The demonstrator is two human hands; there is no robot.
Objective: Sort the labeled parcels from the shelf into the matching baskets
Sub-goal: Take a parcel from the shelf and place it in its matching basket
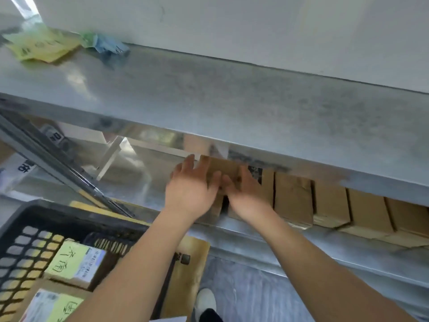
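Bare forearms reaching forward from the lower edge, above a black perforated plastic basket (34, 231) holding cardboard parcels with yellow-green handwritten labels (72, 263). Left hand (189, 190) laid flat against the left face of a brown cardboard parcel (226, 168) at the left end of a row of upright brown cardboard boxes (293, 196) on the lower level of a dull, scuffed sheet-metal shelf (232, 98); fingers nearly straight and spread, thumb toward the box. Right hand (247, 194) set against the right side of the same parcel, fingers extended forward between it and its neighbour; motion blur leaves contact pressure uncertain, and no closed grasp visible on either side. Parcel judged light to moderate, stiff-walled, matte and not slippery, edges square; best taken by squeezing the two broad opposite faces and drawn straight out, since adjacent boxes stand touching. White printed label (255, 171) partly hidden beneath the shelf lip. Yellow paper slips (41, 46) and crumpled blue-green scraps (104, 44) on the upper surface.
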